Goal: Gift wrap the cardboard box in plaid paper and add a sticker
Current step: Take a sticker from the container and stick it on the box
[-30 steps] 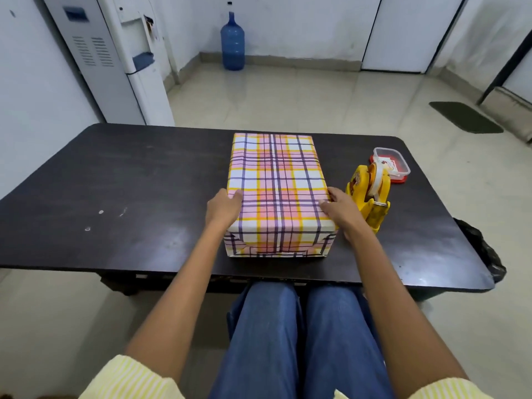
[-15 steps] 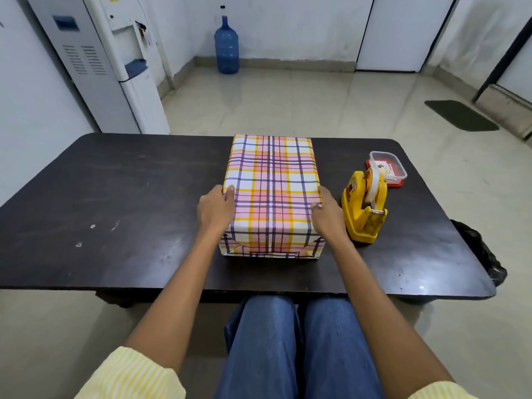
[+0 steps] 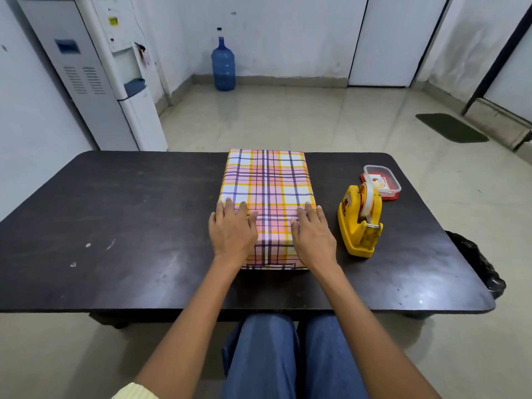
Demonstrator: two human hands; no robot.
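The box (image 3: 267,182), fully covered in pink, yellow and purple plaid paper, lies lengthwise on the dark table (image 3: 129,226). My left hand (image 3: 231,230) lies flat on the near left part of its top, fingers straight. My right hand (image 3: 313,234) lies flat on the near right part, fingers straight too. Both palms cover the near corners of the box. A small clear container with a red lid (image 3: 381,181), with a sticker-like picture inside, sits at the far right of the table.
A yellow tape dispenser (image 3: 359,223) stands just right of the box, close to my right hand. A dark bag (image 3: 478,263) hangs off the table's right edge. A water dispenser (image 3: 126,82) and a blue water bottle (image 3: 223,66) stand beyond the table.
Both hands have moved from the box's side edges up onto its top, lying flat there. The box has not visibly shifted on the table.
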